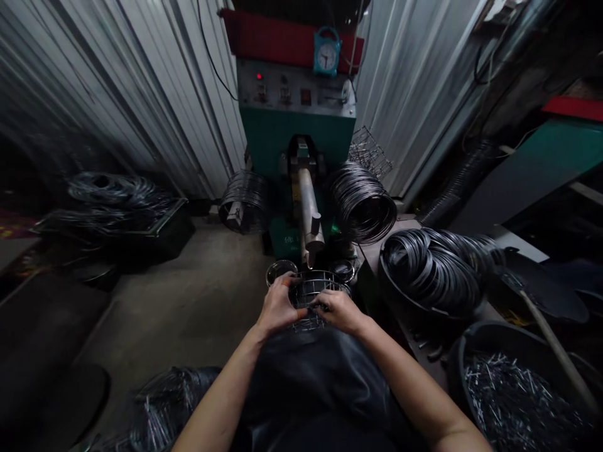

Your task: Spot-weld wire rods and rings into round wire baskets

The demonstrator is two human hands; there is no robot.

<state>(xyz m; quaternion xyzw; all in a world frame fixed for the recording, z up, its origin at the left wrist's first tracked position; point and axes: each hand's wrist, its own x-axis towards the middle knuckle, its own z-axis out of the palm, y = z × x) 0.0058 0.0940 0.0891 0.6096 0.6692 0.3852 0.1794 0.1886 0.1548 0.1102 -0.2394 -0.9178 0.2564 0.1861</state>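
A round wire basket (313, 287), or a cage of wire rings and crossbars, stands just in front of my lap below the machine's arm. My left hand (279, 307) grips its left side, fingers over the far edge and thumb stretched across the near side. At the basket's right, my right hand (340, 310) has its fingers curled into a pinch against the wires. What those fingertips hold is too small and dark to tell. Directly beyond the basket, the metal arm (308, 207) of a green machine (264, 132) points down toward it.
Wire ring coils (362, 204) hang right of the machine arm, with another coil bundle (245, 201) at left. A tub of wire rings (433, 270) and a bucket of short metal pieces (513, 389) stand at right. Wire bundles (113, 194) lie on a crate at left.
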